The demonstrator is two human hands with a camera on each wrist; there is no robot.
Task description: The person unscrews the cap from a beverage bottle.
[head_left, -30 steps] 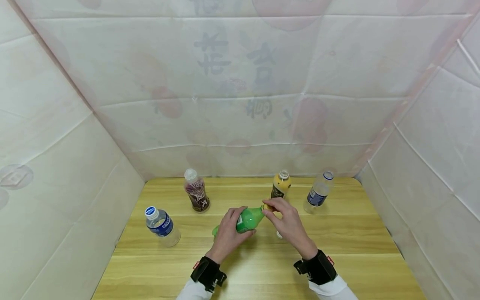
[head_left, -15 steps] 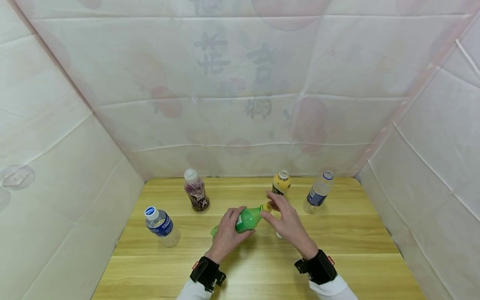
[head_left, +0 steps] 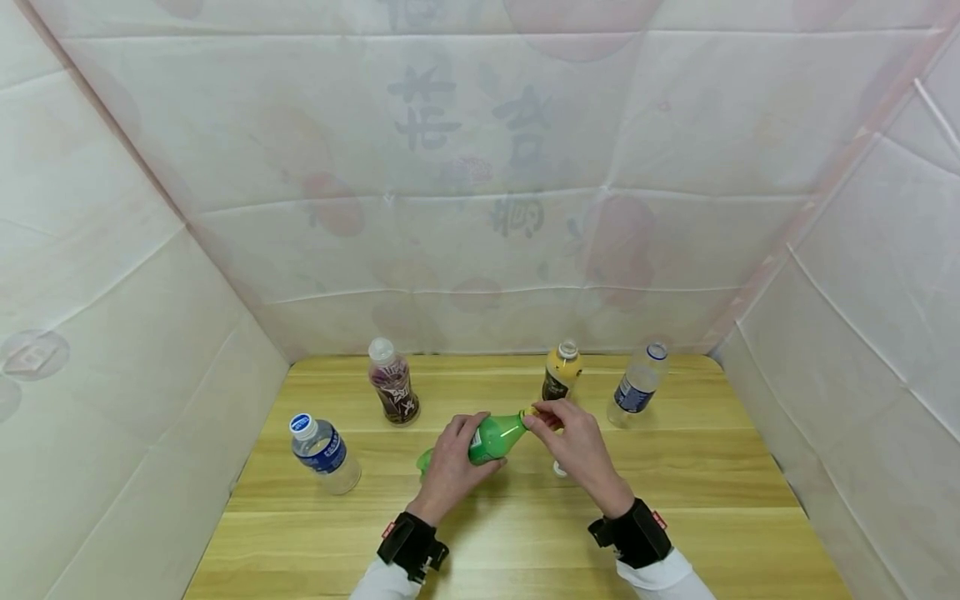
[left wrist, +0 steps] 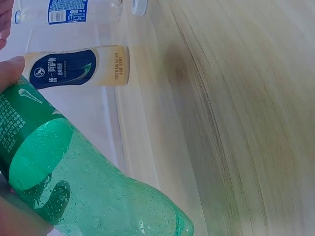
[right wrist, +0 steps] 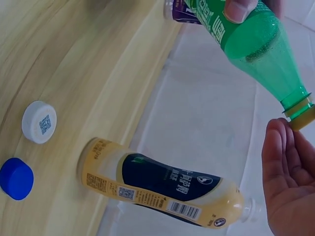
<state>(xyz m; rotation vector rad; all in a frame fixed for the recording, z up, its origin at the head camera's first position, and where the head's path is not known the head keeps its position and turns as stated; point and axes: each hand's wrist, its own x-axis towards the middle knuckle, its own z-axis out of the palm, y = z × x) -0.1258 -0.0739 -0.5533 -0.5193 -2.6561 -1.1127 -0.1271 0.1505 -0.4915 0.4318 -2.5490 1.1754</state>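
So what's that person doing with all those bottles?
The person's left hand holds a green bottle tilted on its side, while the right hand pinches the yellow cap on its neck. Nearby, a yellow bottle and a clear bottle stand without caps. A white cap and a blue cap lie on the table. Over on the left, a purple bottle and a blue-labelled bottle have their caps on.

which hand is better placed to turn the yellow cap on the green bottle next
Probably the right hand: it is right at the yellow cap, while the left hand grips the green bottle by its body.
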